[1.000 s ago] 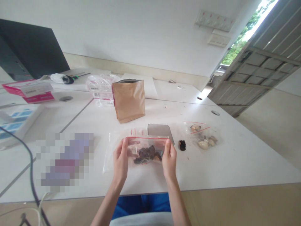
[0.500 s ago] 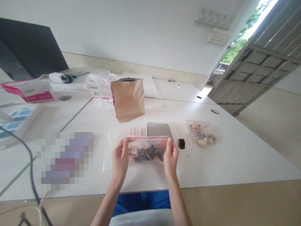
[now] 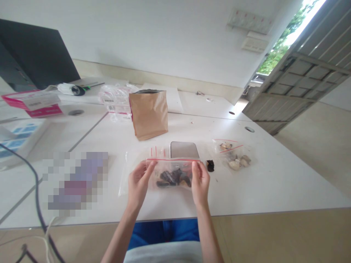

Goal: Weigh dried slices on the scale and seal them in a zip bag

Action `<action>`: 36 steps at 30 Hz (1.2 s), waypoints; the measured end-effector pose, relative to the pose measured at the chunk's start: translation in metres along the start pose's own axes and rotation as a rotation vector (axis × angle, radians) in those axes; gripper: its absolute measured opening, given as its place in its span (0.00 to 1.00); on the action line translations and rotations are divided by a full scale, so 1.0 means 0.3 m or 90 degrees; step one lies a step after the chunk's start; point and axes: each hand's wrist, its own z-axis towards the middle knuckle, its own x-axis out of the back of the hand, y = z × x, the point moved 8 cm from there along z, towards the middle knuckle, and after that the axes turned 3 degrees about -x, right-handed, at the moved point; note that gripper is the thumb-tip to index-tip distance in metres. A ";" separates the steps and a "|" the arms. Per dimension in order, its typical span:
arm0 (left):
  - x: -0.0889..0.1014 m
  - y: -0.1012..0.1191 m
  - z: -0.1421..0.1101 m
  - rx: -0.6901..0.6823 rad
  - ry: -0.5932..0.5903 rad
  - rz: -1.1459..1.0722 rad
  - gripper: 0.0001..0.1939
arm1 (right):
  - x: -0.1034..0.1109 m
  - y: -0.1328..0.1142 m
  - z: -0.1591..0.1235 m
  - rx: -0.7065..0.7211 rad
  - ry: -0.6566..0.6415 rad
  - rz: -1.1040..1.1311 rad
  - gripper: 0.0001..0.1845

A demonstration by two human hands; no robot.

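Both hands hold a small clear zip bag [image 3: 172, 174] with a red seal line and dark dried pieces inside, just above the white table [image 3: 263, 182]. My left hand [image 3: 138, 184] pinches its upper left corner, my right hand [image 3: 200, 180] its upper right corner. Behind the bag lies a flat grey scale [image 3: 184, 149]. An empty clear zip bag [image 3: 134, 164] lies flat beside my left hand. One loose dark piece [image 3: 210, 166] sits on the table just right of my right hand.
A brown paper pouch [image 3: 149, 114] stands open behind the scale. A zip bag of pale pieces [image 3: 234, 155] lies to the right. Packets [image 3: 115, 100], a pink box [image 3: 34, 102], a dark monitor [image 3: 33, 54] and a cable [image 3: 35, 204] are at the left.
The bag has stayed between my hands while they shifted slightly along its top edge; my left fingers now reach further over the seal. The dark pieces have settled lower in the bag.
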 end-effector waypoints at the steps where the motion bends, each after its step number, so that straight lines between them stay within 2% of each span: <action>1: 0.003 0.003 -0.002 -0.011 0.008 0.005 0.18 | -0.001 0.001 -0.003 0.004 0.005 -0.005 0.18; 6: 0.012 -0.005 -0.016 -0.017 0.075 -0.054 0.18 | -0.027 0.031 -0.016 -0.017 0.005 0.009 0.19; 11: -0.018 -0.015 -0.023 0.020 0.009 -0.061 0.18 | -0.010 0.061 -0.021 -0.061 0.049 0.019 0.21; 14: -0.029 -0.003 -0.023 0.014 -0.016 -0.072 0.18 | -0.016 0.053 -0.020 -0.064 0.006 0.022 0.20; 19: -0.033 0.004 -0.023 0.024 -0.002 -0.056 0.18 | -0.031 0.035 -0.015 -0.063 -0.085 0.051 0.13; 21: -0.030 0.008 -0.023 0.012 0.011 -0.047 0.17 | -0.029 0.032 -0.013 -0.063 -0.087 0.052 0.12; 28: -0.016 0.023 -0.020 -0.005 0.060 -0.036 0.17 | -0.014 0.047 -0.006 -0.088 -0.008 0.103 0.13; 32: -0.031 0.053 -0.018 -0.032 0.018 -0.042 0.17 | -0.023 0.062 0.000 -0.108 -0.049 0.153 0.13; 36: -0.040 0.051 -0.019 -0.030 0.008 -0.035 0.19 | -0.026 0.065 -0.001 -0.116 -0.086 0.169 0.14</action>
